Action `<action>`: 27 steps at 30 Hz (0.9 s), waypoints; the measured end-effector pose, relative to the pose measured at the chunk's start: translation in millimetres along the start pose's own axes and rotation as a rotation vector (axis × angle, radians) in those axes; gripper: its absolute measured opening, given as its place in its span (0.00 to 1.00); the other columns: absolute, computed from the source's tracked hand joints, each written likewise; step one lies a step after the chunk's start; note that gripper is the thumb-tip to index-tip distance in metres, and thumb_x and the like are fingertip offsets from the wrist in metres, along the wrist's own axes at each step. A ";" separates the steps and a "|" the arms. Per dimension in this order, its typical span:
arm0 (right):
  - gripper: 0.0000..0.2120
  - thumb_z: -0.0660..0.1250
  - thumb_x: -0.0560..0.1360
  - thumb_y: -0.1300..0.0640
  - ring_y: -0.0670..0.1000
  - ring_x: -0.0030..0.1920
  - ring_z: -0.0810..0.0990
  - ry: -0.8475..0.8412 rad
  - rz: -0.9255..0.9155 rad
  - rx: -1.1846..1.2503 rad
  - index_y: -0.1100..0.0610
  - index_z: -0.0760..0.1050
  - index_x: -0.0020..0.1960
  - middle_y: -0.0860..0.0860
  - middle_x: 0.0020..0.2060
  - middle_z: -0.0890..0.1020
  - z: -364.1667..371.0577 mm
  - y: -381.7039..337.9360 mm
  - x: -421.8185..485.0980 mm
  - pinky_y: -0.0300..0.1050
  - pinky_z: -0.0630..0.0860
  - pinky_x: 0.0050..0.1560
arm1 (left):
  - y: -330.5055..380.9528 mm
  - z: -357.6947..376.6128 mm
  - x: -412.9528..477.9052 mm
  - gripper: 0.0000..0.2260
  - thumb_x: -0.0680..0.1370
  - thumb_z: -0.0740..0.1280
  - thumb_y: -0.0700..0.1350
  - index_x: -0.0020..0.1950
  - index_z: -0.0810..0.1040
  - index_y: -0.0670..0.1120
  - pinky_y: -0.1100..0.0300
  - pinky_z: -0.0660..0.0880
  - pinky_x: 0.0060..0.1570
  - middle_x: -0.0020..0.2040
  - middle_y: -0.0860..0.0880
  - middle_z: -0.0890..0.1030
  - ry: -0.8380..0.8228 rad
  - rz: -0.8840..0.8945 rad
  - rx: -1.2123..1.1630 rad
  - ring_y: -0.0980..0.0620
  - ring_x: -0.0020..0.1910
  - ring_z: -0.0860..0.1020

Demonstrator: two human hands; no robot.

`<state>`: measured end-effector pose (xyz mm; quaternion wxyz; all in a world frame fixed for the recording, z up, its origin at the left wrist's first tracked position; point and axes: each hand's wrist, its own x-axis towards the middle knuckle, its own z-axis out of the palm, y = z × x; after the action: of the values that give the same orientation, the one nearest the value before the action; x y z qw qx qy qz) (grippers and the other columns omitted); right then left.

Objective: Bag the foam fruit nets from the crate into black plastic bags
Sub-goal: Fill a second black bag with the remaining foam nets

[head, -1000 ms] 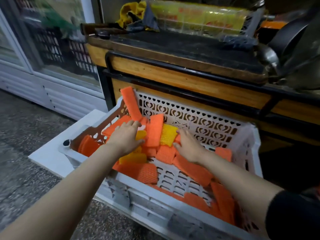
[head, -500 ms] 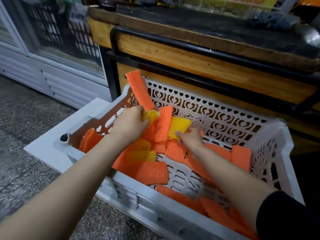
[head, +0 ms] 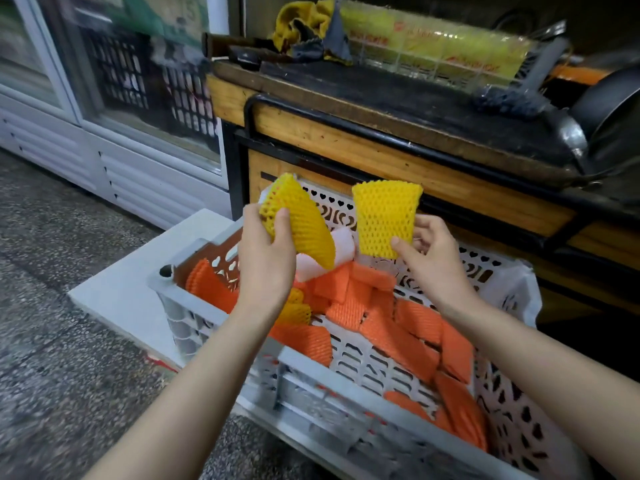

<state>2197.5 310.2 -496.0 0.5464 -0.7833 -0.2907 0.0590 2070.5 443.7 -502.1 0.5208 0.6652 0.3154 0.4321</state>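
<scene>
Head view, from where I stand: the left yellow net (head: 301, 226) and the right yellow net (head: 384, 220) are now up above the far wall of the white crate (head: 311, 403). Half a second back both hands were down in the pile, so the picking-out has begun, I judge, though no black bag is in sight.

The left hand (head: 266, 258) grips its net with the thumb over the front and the fingers curled behind. A white net (head: 343, 244) shows just beneath it, and I cannot tell whether that hand holds it too. The right hand (head: 433, 261) pinches its net near the lower edge between thumb and fingers (head: 426, 226).

The right net stands upright, flat face to the camera, long axis near vertical, wider end on top. The left one tilts, its long axis running from upper left to lower right, open mouth up and left.

Orange nets (head: 398, 334) lie loose in the crate, which sits low in front of a wooden worktop (head: 381, 98), beside the speckled floor (head: 52, 306).
</scene>
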 end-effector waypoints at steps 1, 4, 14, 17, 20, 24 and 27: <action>0.14 0.64 0.77 0.61 0.38 0.46 0.76 -0.041 -0.015 0.032 0.56 0.67 0.62 0.46 0.50 0.77 -2.4 -8.4 -5.7 0.28 0.74 0.42 | 3.3 -1.2 -6.0 0.06 0.82 0.56 0.47 0.45 0.66 0.50 0.66 0.67 0.33 0.36 0.53 0.69 -0.005 -0.026 -0.040 0.61 0.32 0.69; 0.11 0.61 0.78 0.61 0.42 0.46 0.80 -0.206 0.009 0.180 0.55 0.71 0.61 0.46 0.51 0.81 -1.9 -25.3 -20.1 0.30 0.75 0.42 | 7.8 -5.2 -17.6 0.06 0.82 0.56 0.49 0.50 0.70 0.48 0.63 0.75 0.33 0.42 0.45 0.73 -0.059 -0.128 -0.171 0.51 0.38 0.73; 0.10 0.61 0.77 0.51 0.43 0.53 0.80 -0.535 0.120 0.137 0.50 0.75 0.56 0.46 0.53 0.81 14.6 -36.7 -37.1 0.32 0.76 0.51 | 23.7 -35.6 -46.7 0.15 0.80 0.55 0.55 0.54 0.77 0.48 0.51 0.78 0.54 0.51 0.47 0.83 -0.336 -0.323 -0.440 0.50 0.50 0.82; 0.18 0.62 0.75 0.50 0.46 0.56 0.81 -0.612 0.128 0.125 0.54 0.72 0.63 0.48 0.55 0.82 15.9 -37.1 -41.1 0.41 0.75 0.58 | 25.5 -44.7 -51.7 0.19 0.75 0.61 0.56 0.61 0.76 0.46 0.56 0.79 0.52 0.54 0.47 0.82 -0.455 -0.354 -0.524 0.49 0.53 0.81; 0.15 0.64 0.75 0.51 0.46 0.52 0.82 -0.538 0.140 0.131 0.56 0.73 0.60 0.49 0.52 0.84 20.1 -39.2 -43.2 0.42 0.76 0.58 | 21.6 -46.5 -56.0 0.20 0.72 0.67 0.51 0.62 0.74 0.45 0.52 0.78 0.54 0.54 0.48 0.83 -0.443 -0.379 -0.550 0.49 0.53 0.81; 0.11 0.64 0.77 0.55 0.44 0.49 0.83 -0.554 0.043 0.058 0.55 0.74 0.59 0.48 0.50 0.84 32.6 -48.4 -50.4 0.34 0.78 0.47 | 10.6 -42.0 -57.3 0.16 0.73 0.70 0.43 0.59 0.74 0.44 0.64 0.78 0.43 0.51 0.49 0.82 -0.150 -0.240 -0.359 0.56 0.46 0.81; 0.14 0.63 0.78 0.56 0.46 0.50 0.82 -0.619 -0.016 0.011 0.56 0.73 0.63 0.49 0.53 0.83 44.4 -58.2 -46.4 0.39 0.79 0.50 | 3.3 -47.6 -48.5 0.09 0.75 0.69 0.41 0.54 0.75 0.45 0.66 0.76 0.37 0.47 0.50 0.81 0.047 -0.165 -0.342 0.60 0.41 0.80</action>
<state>2118.2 336.2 -472.3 0.4366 -0.7228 -0.4491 0.2921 2006.7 420.7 -506.9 0.6525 0.5286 0.3030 0.4507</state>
